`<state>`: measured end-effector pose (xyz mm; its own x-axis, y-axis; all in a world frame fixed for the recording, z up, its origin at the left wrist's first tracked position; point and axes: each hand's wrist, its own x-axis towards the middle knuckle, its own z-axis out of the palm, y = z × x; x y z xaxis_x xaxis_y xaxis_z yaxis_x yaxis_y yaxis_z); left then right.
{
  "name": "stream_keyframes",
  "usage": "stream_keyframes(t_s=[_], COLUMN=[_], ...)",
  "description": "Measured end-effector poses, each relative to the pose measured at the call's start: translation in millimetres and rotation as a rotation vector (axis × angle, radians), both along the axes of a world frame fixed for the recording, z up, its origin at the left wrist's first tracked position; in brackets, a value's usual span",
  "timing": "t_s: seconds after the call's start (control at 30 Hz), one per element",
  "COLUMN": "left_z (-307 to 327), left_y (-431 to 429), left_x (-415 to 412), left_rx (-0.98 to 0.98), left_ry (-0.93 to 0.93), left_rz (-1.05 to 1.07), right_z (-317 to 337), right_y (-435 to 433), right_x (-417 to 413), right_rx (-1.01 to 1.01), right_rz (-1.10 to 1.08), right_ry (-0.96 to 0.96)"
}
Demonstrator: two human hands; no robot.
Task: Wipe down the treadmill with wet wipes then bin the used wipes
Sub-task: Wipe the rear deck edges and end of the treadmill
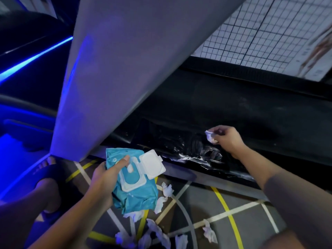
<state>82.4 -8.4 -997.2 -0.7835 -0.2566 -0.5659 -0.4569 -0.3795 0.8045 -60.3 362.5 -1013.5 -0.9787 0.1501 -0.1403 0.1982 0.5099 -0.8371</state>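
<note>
The treadmill's dark side rail (197,108) runs long and slantwise beyond both hands, from just past the left hand (106,178) out beyond the right hand (227,141). The right is the nearer one: it hangs right at the rail's face, fingertips and thumb pinching a small crumpled wipe (211,137). Whether the wipe touches the surface cannot be told. Wet streaks (190,155) shine on the rail just below and to the left of that hand, between the two hands, so any next stroke looks likely to follow the rail's length. The left hand is held lower and nearer the body, fingers and thumb curled round a teal pack of wet wipes (136,193) whose white lid (152,162) stands flipped open toward the right hand. Used wipes (167,190) lie scattered on the floor (242,203) beneath and between the hands — no bin shows, so that step looks yet to come.
</note>
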Motion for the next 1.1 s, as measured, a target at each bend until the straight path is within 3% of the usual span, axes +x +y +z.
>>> stream_keyframes(t_s=[0.13,0.3,0.4,0.53,0.67,0.77,0.9,1.1], left_z=[5,12,16,17,15,14,22,65], left_y=[5,16,20,17,13,13,18,37], left_x=[-1,2,6,13,18,23,21,-2], left_rx=[-0.005,0.024,0.049,0.043,0.017,-0.008,-0.052,-0.161], left_ry=[-0.007,0.019,0.023,0.035,0.044,0.030,0.003,0.072], left_rz=[-0.004,-0.045,-0.063,-0.083,-0.115,-0.123,-0.097,-0.226], right_z=[-3,2,3,-2,8,27,48,59], right_y=[-18,-16,-15,-30,-44,-43,-31,-39], right_x=[3,10,21,45,65,65,55,58], right_rx=[0.439,0.655,0.645,0.484,0.475,0.354,0.409,0.372], right_rz=[0.251,0.491,0.515,0.488,0.627,0.456,0.224,0.158], right_ry=[-0.008,-0.079,-0.021,0.043,0.088,0.138,0.101,0.002])
